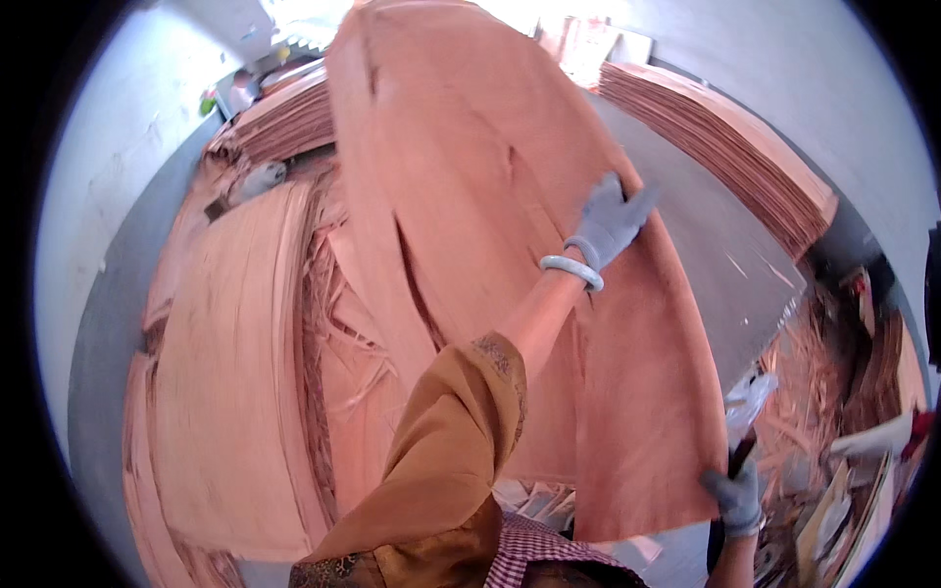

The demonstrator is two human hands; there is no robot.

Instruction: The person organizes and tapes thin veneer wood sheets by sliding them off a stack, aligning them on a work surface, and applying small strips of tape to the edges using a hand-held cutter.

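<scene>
My left hand [613,216], gloved in grey with a pale bracelet at the wrist, grips the upper right edge of a large reddish wood veneer sheet [461,176], which is raised and bent, with long splits along its grain. My right hand [735,495], also gloved, is closed at the sheet's lower right corner; a dark handle-like object [740,456] shows just above it, and I cannot make out exactly how it is held.
Veneer stacks lie at left [225,372], back left [279,118] and back right [716,118]. A grey board [730,245] is at right, with scraps [794,392] and crumpled plastic [750,397] below. A person [240,93] is far back left. Walls rise on both sides.
</scene>
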